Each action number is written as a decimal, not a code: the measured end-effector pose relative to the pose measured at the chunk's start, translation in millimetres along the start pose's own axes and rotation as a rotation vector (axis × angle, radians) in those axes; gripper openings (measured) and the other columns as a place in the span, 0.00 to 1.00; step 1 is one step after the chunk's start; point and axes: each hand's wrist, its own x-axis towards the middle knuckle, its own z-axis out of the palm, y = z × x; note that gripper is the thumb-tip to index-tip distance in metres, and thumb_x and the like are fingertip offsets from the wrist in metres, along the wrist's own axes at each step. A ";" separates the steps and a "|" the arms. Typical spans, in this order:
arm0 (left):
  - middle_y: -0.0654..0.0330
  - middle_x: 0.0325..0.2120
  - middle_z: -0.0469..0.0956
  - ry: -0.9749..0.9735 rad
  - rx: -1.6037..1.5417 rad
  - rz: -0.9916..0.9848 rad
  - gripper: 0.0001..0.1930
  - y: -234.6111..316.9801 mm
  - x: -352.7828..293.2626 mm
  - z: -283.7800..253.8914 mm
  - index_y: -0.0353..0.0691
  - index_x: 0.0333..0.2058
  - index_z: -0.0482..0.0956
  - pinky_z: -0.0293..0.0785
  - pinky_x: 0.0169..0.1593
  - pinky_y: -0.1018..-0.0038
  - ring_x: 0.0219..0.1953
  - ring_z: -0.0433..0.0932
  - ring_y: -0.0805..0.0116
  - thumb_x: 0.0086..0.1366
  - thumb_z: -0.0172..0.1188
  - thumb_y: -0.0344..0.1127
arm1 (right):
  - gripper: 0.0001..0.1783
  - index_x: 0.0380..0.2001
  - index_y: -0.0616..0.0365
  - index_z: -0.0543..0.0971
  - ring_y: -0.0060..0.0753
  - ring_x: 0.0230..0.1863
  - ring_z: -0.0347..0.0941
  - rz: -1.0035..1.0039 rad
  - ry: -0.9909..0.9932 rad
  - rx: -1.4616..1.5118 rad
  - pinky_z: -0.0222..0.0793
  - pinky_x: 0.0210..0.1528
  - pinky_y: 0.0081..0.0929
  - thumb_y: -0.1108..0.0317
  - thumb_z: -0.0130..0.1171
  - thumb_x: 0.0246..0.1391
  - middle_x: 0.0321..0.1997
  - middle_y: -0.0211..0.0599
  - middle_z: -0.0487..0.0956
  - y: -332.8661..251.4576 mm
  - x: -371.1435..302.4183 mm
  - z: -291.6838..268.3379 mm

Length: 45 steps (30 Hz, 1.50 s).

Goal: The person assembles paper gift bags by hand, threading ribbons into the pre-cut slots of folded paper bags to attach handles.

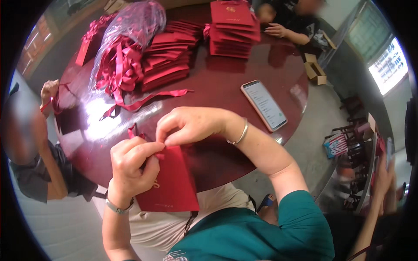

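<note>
A red paper gift bag [174, 185] with small gold print hangs over the table's near edge, above my lap. My left hand [135, 163] is closed in a pinch at the bag's top edge, on a red ribbon [132, 131] whose end sticks out beyond the fingers. Thumb and forefinger of my right hand [189, 126] are pressed together right beside the left fingertips. They seem to pinch the same ribbon, though the exact spot is hidden by the fingers. Beyond my hands, a loose length of red ribbon [152, 100] lies on the table.
Round the dark red table [217, 95] are a clear plastic bag [133, 26] of ribbons, stacked red bags [167, 56], a taller stack [230, 30] and a phone [264, 105]. One person [32, 130] sits at left holding ribbon; another [296, 26] sits across.
</note>
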 end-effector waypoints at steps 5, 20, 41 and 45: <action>0.58 0.15 0.70 -0.110 0.075 -0.132 0.11 7.8 3.6 -1.4 0.39 0.28 0.80 0.66 0.22 0.68 0.16 0.70 0.59 0.42 0.57 0.22 | 0.06 0.28 0.61 0.80 0.40 0.34 0.74 -0.118 0.206 -0.368 0.69 0.40 0.33 0.72 0.58 0.45 0.28 0.40 0.77 0.0 1.1 3.4; 0.52 0.21 0.77 -0.167 -0.105 -0.337 0.09 -4.7 3.5 5.6 0.31 0.31 0.77 0.71 0.29 0.73 0.23 0.77 0.62 0.48 0.55 0.19 | 0.03 0.21 0.47 0.81 0.40 0.35 0.71 -0.230 0.463 -0.789 0.69 0.37 0.37 0.69 0.59 0.42 0.28 0.30 0.77 17.3 8.1 1.3; 0.57 0.33 0.80 -0.197 -0.518 -0.712 0.15 -9.2 3.6 -6.5 0.30 0.40 0.78 0.73 0.44 0.75 0.36 0.77 0.72 0.52 0.53 0.24 | 0.06 0.28 0.49 0.81 0.39 0.38 0.74 -0.107 0.455 -1.083 0.72 0.38 0.35 0.71 0.60 0.43 0.31 0.29 0.79 10.8 11.1 -2.6; 0.59 0.33 0.80 -0.244 -0.693 -0.798 0.18 -27.1 -6.5 -9.9 0.33 0.43 0.80 0.72 0.45 0.77 0.38 0.76 0.74 0.52 0.53 0.26 | 0.05 0.28 0.55 0.79 0.37 0.36 0.73 -0.106 0.459 -0.948 0.70 0.38 0.32 0.72 0.61 0.44 0.30 0.32 0.79 19.2 14.6 1.7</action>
